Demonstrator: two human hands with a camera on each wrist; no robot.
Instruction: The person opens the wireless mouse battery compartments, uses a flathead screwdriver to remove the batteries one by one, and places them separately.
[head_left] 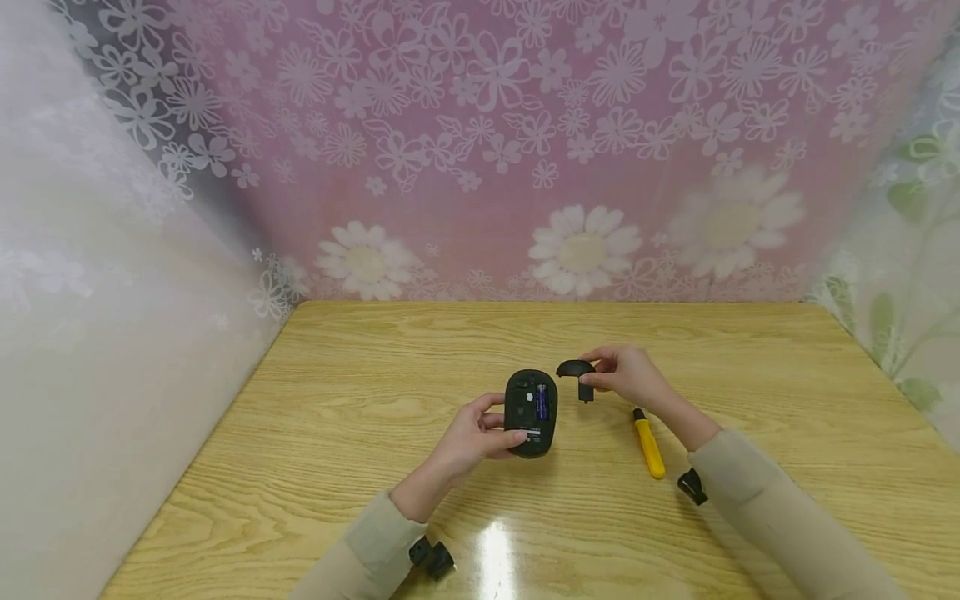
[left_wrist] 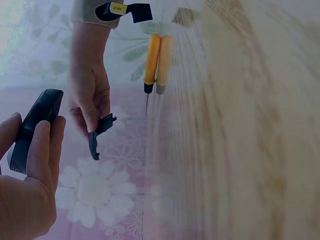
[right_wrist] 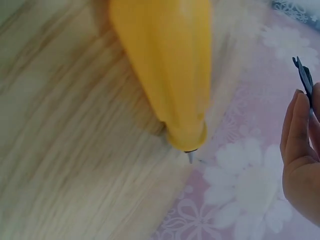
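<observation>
Mouse (head_left: 531, 413) and cover (head_left: 578, 374) (both held)

The table (head_left: 750, 392) is glossy grained wood; the mouse (head_left: 531, 412) and battery cover (head_left: 577, 372) look like matt black plastic.

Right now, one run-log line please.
left hand: holds mouse, battery bay open | right hand: pinches cover | screwdriver: on table

Black mouse (head_left: 531, 412) upturned, battery exposed; cover (head_left: 577, 372) detached, lifted beside.
</observation>
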